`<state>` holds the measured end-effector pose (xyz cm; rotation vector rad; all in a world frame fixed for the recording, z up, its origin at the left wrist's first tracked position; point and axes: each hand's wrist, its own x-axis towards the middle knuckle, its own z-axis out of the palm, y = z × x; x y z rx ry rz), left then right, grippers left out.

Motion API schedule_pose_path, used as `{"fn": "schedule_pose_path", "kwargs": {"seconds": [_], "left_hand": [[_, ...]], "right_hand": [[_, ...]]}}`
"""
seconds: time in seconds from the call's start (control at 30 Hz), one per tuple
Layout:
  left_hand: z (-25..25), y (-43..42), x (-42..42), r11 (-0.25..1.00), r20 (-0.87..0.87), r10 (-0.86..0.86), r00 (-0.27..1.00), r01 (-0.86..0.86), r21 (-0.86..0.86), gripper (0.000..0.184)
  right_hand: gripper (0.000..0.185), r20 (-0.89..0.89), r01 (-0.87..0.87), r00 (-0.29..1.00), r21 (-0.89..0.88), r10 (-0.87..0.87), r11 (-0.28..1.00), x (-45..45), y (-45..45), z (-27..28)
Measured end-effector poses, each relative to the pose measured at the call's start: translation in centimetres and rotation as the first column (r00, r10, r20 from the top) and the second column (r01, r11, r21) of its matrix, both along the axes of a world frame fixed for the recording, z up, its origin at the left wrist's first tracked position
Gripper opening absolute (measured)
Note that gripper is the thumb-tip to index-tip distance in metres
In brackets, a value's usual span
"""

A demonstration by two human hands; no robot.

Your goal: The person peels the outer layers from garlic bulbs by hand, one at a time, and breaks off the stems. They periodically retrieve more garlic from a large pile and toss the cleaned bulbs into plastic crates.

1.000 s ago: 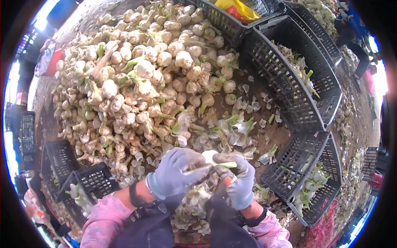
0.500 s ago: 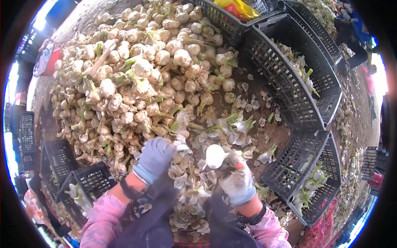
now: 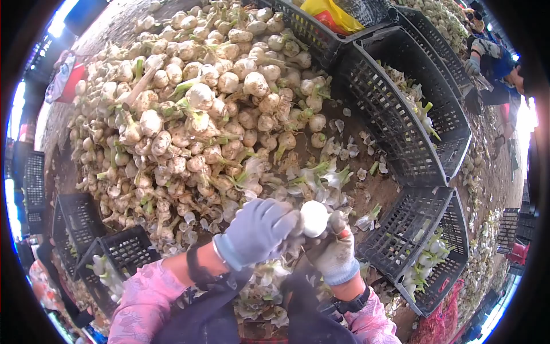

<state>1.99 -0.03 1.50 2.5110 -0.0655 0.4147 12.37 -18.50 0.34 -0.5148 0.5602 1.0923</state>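
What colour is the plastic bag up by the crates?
The bag is mostly yellow, with some red; the head view shows it.

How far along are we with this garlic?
The pale, green-stemmed garlic in the near right crate looks finished. The right hand holds a white bulb, the left hand beside it. The heap of dirt-marked bulbs ahead looks left to do.

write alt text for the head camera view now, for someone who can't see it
Two gloved hands, left and right, hold a clean white garlic bulb between them, above scattered papery skins. Beyond lies a large heap of unpeeled garlic, flanked by black plastic crates, some holding garlic with green stems.
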Motion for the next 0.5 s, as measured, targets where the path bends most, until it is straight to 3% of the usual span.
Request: {"fn": "schedule_pose_path", "kwargs": {"seconds": [0.03,0.1,0.13,0.2,0.23,0.27,0.33,0.4,0.43,0.47,0.5], "left_hand": [[-0.1,0.3,0.2,0.992,-0.026,-0.075,0.997,0.077,0.100,0.033],[0.1,1.0,0.5,0.974,0.029,-0.187,0.982,0.189,-0.126,0.027],[0.1,1.1,0.3,0.945,0.059,-0.218,0.974,0.226,-0.237,0.025],[0.5,0.5,0.3,0.877,0.180,-0.188,0.965,0.248,-0.411,0.015],[0.9,0.2,-0.3,0.817,0.179,-0.074,0.981,0.162,-0.554,0.012],[1.2,0.1,-1.1,0.727,0.159,0.039,0.986,0.081,-0.682,0.010],[1.4,1.2,-2.1,0.532,0.099,0.164,0.981,-0.004,-0.847,0.010],[1.0,2.9,-2.7,0.650,-0.091,0.176,0.980,-0.185,-0.737,0.009],[0.1,2.9,-2.8,0.674,-0.183,0.221,0.958,-0.286,-0.681,0.008],[-0.7,2.9,-2.7,0.712,-0.170,0.248,0.954,-0.299,-0.636,0.008],[-1.5,2.7,-2.4,0.745,-0.156,0.269,0.950,-0.308,-0.591,0.009]], "right_hand": [[0.028,0.015,0.002,1.000,0.018,-0.002,1.000,-0.1,0.1,0.0],[0.029,0.049,0.004,0.999,0.050,-0.006,0.999,-0.3,0.4,0.3],[0.030,0.111,-0.007,0.994,0.252,-0.022,0.968,-0.4,0.0,-0.4],[0.026,0.310,-0.040,0.951,0.159,-0.011,0.987,-0.4,-0.7,-0.2],[0.022,0.430,-0.008,0.900,-0.140,0.068,0.990,0.0,-1.1,0.9],[0.021,0.456,0.045,0.889,-0.152,0.030,0.987,0.9,-1.7,1.6],[0.022,0.373,0.151,0.881,0.361,-0.290,0.920,4.1,-2.5,2.5],[0.027,0.211,0.066,0.903,0.791,-0.373,0.609,7.6,-2.3,3.2],[0.030,0.230,-0.015,0.908,0.853,-0.350,0.522,9.0,-1.5,3.1],[0.029,0.341,-0.115,0.883,0.823,-0.323,0.557,10.1,-0.6,2.1],[0.029,0.474,-0.151,0.838,0.676,-0.269,0.722,11.0,0.4,0.2]]}}
